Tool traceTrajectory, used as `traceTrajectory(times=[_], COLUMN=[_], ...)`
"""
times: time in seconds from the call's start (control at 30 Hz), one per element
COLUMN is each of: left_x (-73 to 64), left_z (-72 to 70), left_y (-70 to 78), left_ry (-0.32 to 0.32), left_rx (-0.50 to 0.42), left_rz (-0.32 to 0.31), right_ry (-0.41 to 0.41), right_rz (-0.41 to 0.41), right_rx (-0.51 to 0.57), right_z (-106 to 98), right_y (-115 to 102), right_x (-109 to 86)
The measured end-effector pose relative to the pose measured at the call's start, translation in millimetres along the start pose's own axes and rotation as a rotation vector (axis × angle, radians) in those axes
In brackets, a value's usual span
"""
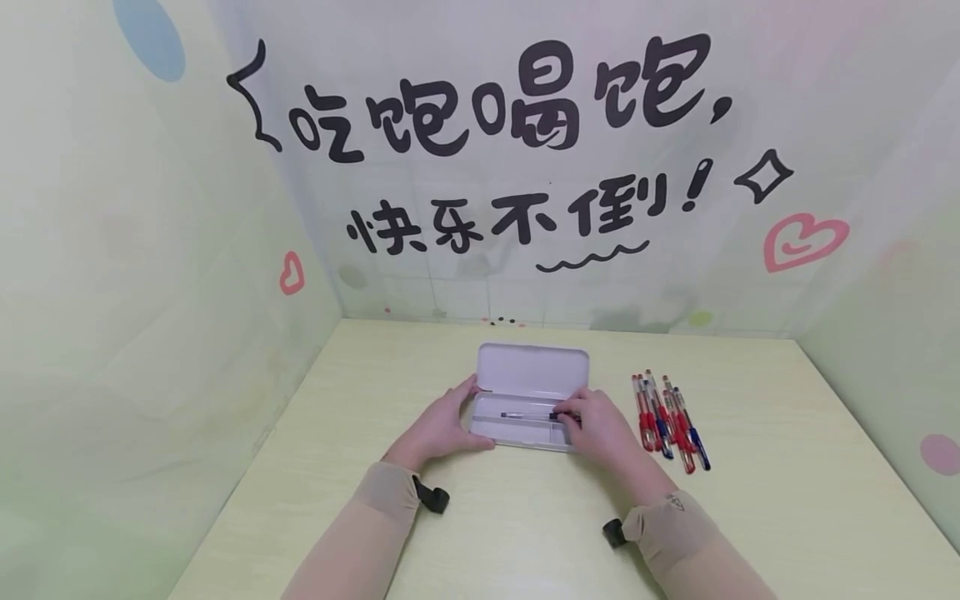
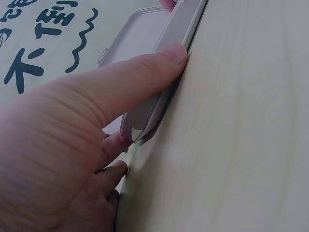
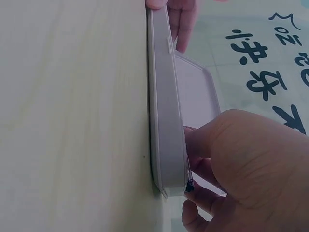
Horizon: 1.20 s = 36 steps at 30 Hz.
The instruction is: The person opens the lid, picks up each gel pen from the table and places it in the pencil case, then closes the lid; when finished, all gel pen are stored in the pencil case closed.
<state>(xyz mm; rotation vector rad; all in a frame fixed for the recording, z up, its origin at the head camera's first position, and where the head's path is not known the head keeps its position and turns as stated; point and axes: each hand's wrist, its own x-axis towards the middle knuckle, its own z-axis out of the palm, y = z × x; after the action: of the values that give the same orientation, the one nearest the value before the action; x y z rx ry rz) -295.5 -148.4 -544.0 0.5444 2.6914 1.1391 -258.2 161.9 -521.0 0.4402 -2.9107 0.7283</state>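
A pale lilac pencil case (image 1: 533,369) lies on the table with its lid raised toward the wall. My left hand (image 1: 441,423) grips its left end, the thumb (image 2: 154,71) along the front wall and the other fingers round the side. Over the right end of the case, my right hand (image 1: 602,427) pinches the dark end of a clear-barrelled pen (image 1: 523,415). That pen lies lengthwise over the divided tray. In the right wrist view, the pen's dark tip (image 3: 189,186) shows at the case's rim, and the fingertips are partly hidden behind the hand.
To the right of the case, several red and blue pens (image 1: 663,421) lie in a loose bunch on the pale wooden table (image 1: 517,525). A printed cloth wall (image 1: 450,292) stands along the back, with more cloth at both sides.
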Motion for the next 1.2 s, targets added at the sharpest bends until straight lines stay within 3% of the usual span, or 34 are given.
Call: traceTrajectory(times=[0.37, 0.53, 0.8, 1.07, 1.2], left_x=[0.9, -0.2, -1.8, -2.2, -1.4], left_z=[-1.6, -1.9, -0.4, -0.4, -0.8], left_y=[0.7, 0.3, 1.1, 1.4, 1.7], left_ry=[0.002, 0.006, 0.005, 0.008, 0.004], left_rx=[0.01, 0.014, -0.005, 0.007, 0.013], left_rz=[0.003, 0.007, 0.015, 0.017, 0.014], right_ry=[0.019, 0.051, 0.163, 0.298, 0.341], right_rz=[-0.011, 0.05, 0.158, 0.188, 0.256], right_rx=[0.029, 0.113, 0.179, 0.12, 0.099], right_z=[-1.6, -0.8, -9.9, -30.9, -47.8], right_y=[1.7, 4.7, 19.5, 46.2, 60.2], right_x=[-0.8, -3.0, -11.0, -23.1, -35.2])
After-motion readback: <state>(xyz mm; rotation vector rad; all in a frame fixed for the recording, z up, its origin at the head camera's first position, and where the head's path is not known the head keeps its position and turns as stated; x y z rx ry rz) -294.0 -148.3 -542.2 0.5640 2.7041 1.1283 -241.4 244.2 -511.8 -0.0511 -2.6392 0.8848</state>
